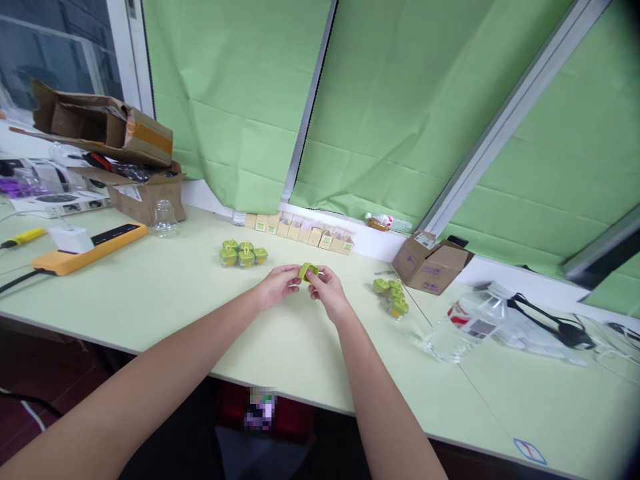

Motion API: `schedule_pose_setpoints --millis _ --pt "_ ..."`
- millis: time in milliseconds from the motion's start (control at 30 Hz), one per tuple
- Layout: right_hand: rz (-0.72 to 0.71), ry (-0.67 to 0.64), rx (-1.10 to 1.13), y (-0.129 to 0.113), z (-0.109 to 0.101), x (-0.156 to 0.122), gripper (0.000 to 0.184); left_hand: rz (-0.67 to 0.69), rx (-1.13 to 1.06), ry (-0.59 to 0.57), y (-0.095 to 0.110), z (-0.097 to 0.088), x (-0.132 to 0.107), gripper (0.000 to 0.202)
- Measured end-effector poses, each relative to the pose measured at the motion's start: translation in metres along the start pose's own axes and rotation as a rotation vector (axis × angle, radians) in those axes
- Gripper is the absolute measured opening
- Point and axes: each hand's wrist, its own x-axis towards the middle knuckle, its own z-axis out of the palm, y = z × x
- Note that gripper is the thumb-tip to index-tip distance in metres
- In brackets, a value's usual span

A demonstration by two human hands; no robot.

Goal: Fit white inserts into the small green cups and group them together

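Over the middle of the table I hold a small hollow green lid, its open side partly turned towards me. My right hand pinches it, the thumb pressed into its near side. From the other side, my left hand closes its fingertips on the lid's left edge. To the left stands a group of several small clear containers with green lids, yellow showing inside. Another cluster of green-lidded containers sits to the right of my hands.
Small tan boxes line the wall. A cardboard box and a large clear water bottle are on the right. An orange power strip, a clear plastic dome and stacked cartons occupy the left.
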Motion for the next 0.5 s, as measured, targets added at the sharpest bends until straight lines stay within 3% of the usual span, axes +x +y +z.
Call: schedule_pose_setpoints --millis 133,200,333,433,500 --pt "0.002 0.000 -0.046 -0.001 0.000 0.001 0.042 0.032 0.011 0.034 -0.001 -0.002 0.002 0.031" --pt "-0.063 0.045 -0.145 -0.001 -0.004 0.002 0.036 0.045 0.003 0.073 0.000 -0.003 0.003 0.032" --pt "-0.250 0.225 -0.663 0.009 -0.015 0.002 0.031 0.065 -0.011 0.203 0.003 -0.006 0.006 0.033" --pt "-0.190 0.100 -1.005 0.023 -0.022 0.002 0.035 0.074 0.016 0.246 0.003 -0.009 0.008 0.031" --pt "-0.159 0.024 -1.081 0.028 -0.025 0.003 0.034 0.075 0.046 0.249 0.002 -0.010 0.009 0.031"
